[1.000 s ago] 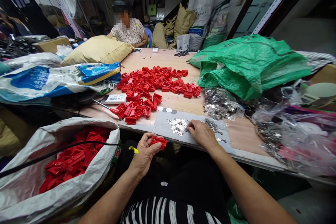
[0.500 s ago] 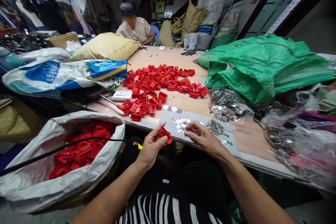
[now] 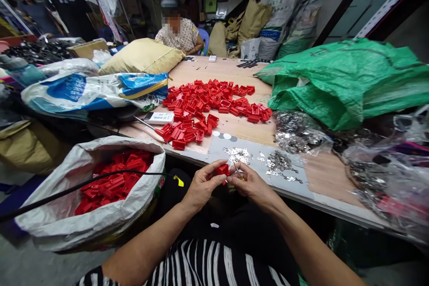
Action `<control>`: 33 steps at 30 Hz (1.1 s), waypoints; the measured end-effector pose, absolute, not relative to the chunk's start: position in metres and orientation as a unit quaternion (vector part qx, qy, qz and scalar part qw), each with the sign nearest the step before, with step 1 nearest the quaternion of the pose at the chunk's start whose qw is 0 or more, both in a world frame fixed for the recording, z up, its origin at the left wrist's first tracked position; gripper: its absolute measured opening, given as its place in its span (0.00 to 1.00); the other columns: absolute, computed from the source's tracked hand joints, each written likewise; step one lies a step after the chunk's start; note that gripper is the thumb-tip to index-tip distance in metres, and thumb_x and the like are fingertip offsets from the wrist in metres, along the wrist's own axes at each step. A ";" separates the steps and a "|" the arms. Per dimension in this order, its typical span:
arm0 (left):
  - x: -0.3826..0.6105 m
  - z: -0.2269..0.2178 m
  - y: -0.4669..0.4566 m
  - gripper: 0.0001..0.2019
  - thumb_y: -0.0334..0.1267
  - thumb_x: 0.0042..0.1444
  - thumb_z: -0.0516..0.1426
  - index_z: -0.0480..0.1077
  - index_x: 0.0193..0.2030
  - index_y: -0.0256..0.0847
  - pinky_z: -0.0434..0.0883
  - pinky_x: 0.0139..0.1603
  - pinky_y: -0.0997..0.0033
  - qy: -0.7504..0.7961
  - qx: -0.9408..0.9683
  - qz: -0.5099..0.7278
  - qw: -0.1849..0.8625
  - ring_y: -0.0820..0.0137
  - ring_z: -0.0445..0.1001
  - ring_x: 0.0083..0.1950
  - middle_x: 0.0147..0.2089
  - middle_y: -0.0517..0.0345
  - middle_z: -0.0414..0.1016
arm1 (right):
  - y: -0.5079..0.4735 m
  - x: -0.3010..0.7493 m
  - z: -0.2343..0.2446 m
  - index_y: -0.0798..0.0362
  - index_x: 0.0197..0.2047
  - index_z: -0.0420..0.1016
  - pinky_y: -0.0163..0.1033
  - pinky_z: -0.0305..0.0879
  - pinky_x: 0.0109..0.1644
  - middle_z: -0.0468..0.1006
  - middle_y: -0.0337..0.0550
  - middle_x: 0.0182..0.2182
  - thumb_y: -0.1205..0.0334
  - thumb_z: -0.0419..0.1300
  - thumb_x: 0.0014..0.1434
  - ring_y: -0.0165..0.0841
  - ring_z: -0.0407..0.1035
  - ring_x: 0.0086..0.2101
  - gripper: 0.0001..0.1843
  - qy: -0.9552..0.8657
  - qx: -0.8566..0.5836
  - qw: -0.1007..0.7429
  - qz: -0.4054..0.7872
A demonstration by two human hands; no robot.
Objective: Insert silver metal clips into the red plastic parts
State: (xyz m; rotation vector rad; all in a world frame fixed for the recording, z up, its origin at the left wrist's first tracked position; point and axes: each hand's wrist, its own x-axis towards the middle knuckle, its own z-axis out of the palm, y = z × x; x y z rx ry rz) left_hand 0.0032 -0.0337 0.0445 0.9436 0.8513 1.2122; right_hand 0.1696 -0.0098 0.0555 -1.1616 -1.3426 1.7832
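My left hand is closed around a small red plastic box-shaped part, holding it above my lap at the table's edge. Close against its right side, my right hand pinches a thin, shiny metal piece; the fingers partly cover it, and whether it sits inside the part I cannot tell. Just beyond my hands, on a grey sheet, lie small silvery metal plates in a loose pile. A darker heap of metal pieces is to their right. More red plastic parts are spread across the table.
An open white sack of red parts stands at my left, a black cable crossing it. A green sack and clear bags of metal pieces lie on the right. A person sits at the far end.
My right hand has moved from beside the metal pile to the red part, and a thin metal piece now shows in its fingers. My left hand has shifted slightly right; the view has shifted too.
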 end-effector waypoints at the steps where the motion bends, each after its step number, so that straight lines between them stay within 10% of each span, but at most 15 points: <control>1: 0.004 0.043 -0.034 0.19 0.37 0.50 0.64 0.74 0.51 0.45 0.67 0.51 0.71 0.370 0.405 0.535 0.643 0.68 0.73 0.48 0.47 0.56 0.78 | -0.011 0.169 0.055 0.51 0.36 0.60 0.31 0.40 0.21 0.65 0.30 0.21 0.44 0.69 0.47 0.22 0.50 0.18 0.26 -0.506 -0.445 0.311 0.670; 13: 0.006 0.033 -0.029 0.21 0.36 0.49 0.64 0.69 0.51 0.42 0.68 0.46 0.71 0.331 0.306 0.564 0.692 0.70 0.73 0.44 0.42 0.55 0.76 | -0.015 0.178 0.054 0.51 0.40 0.64 0.33 0.58 0.26 0.72 0.39 0.30 0.43 0.58 0.58 0.27 0.62 0.23 0.20 -0.573 -0.449 0.330 0.601; 22: 0.001 0.020 0.004 0.23 0.33 0.45 0.64 0.69 0.50 0.41 0.69 0.44 0.70 0.435 0.508 0.497 0.553 0.71 0.72 0.38 0.37 0.60 0.73 | -0.002 0.194 0.032 0.49 0.50 0.73 0.39 0.64 0.30 0.75 0.44 0.34 0.51 0.54 0.61 0.33 0.67 0.25 0.18 -0.713 -0.533 0.288 0.354; 33: -0.008 0.015 0.024 0.16 0.35 0.48 0.63 0.72 0.45 0.45 0.67 0.43 0.72 0.475 0.711 0.369 0.365 0.70 0.72 0.38 0.37 0.62 0.76 | 0.009 0.186 0.032 0.48 0.39 0.77 0.42 0.66 0.43 0.80 0.42 0.36 0.59 0.55 0.59 0.40 0.73 0.37 0.10 -0.745 -0.529 0.269 0.304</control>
